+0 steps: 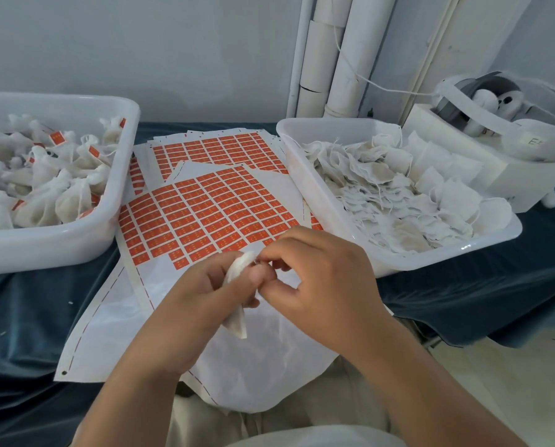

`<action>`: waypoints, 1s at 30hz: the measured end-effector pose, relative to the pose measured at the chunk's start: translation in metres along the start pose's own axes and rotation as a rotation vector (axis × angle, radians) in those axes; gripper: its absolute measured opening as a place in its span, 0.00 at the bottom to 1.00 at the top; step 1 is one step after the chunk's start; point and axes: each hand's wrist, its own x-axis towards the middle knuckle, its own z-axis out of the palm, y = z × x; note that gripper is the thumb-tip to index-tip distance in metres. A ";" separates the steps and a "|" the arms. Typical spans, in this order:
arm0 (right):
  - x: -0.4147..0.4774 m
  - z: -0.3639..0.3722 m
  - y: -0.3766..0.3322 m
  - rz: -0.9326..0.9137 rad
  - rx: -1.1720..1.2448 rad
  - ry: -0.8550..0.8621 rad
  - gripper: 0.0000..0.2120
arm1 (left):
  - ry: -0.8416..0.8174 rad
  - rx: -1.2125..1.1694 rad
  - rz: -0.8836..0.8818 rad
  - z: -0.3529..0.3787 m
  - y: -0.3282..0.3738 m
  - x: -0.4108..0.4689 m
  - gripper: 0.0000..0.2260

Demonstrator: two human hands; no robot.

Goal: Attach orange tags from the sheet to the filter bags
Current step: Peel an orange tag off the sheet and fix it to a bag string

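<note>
Holding one filter bag (pixel 237 317) above the near, blank margin of the tag sheet (pixel 205 214), the person appears to be at the fastening stage of a single cycle: the bag is out of the supply and is being worked at its upper end. The left hand (pixel 205 295) wraps the bag's middle with curled fingers and thumb. The right hand (pixel 321 275) meets it from the sheet's right side, its fingertips (pixel 269 258) closed in a narrow pinch on the bag's upper end. Whether an orange tag or a string lies inside that pinch cannot be determined, as the fingers cover it. The bag's long axis runs from the sheet's near edge toward its printed rows, with a slight lean to the right. The upper end points at the orange rows and the free lower end points back toward the person. The next move likely calls for pressing a tag closed at that upper end. If no tag is in hand, one must first be peeled from the nearest orange row, just beyond the fingertips. The completed bag probably then goes to the tray (pixel 76 240) left of the sheet, which holds bags bearing orange tags. The tray (pixel 431 262) right of the sheet holds flat untagged bags.
</note>
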 end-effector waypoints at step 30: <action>0.012 -0.021 0.017 0.526 0.970 -0.611 0.06 | 0.364 -0.010 0.006 0.013 0.011 -0.001 0.18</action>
